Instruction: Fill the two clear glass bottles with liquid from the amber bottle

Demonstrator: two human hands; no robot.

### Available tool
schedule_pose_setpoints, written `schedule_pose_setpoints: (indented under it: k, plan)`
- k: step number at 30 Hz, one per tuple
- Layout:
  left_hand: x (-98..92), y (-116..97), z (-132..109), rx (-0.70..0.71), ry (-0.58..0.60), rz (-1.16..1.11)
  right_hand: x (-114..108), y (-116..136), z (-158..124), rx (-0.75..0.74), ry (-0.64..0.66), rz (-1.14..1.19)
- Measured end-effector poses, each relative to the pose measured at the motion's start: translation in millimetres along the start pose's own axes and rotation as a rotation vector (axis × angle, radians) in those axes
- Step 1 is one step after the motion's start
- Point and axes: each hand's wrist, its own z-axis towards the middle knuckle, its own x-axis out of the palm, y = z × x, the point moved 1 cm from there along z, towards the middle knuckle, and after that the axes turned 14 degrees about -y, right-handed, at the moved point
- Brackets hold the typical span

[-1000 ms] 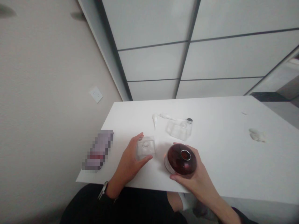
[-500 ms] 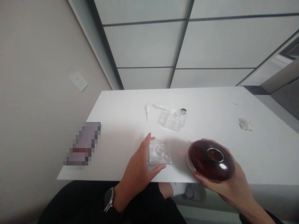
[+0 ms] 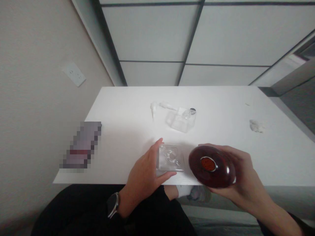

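Right grip [image 3: 242, 178] tight around dark red bottle [image 3: 211, 167], left grip [image 3: 145, 173] snug around clear square bottle [image 3: 171, 158].

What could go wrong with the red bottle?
The right hand holds the open red bottle tilted beside the clear bottle, whose mouth looks small, so contents might spill on the white table. The clear bottle, gripped by the left hand, sits near the table's front edge and might fall.

Dark red bottle [image 3: 212, 166] (white table [image 3: 221, 98])
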Motion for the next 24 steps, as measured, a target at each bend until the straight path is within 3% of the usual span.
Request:
schedule_pose_setpoints:
  k: [12,24]
  plan:
    - [-4.9,-4.5,3.8,-0.022,-0.011,-0.035,-5.3,16.4,24.0,-0.091,0.157,-0.095]
    - [-3.7,-5.7,3.8,-0.005,-0.040,-0.056,-5.3,14.0,31.1,-0.154,0.237,-0.174]
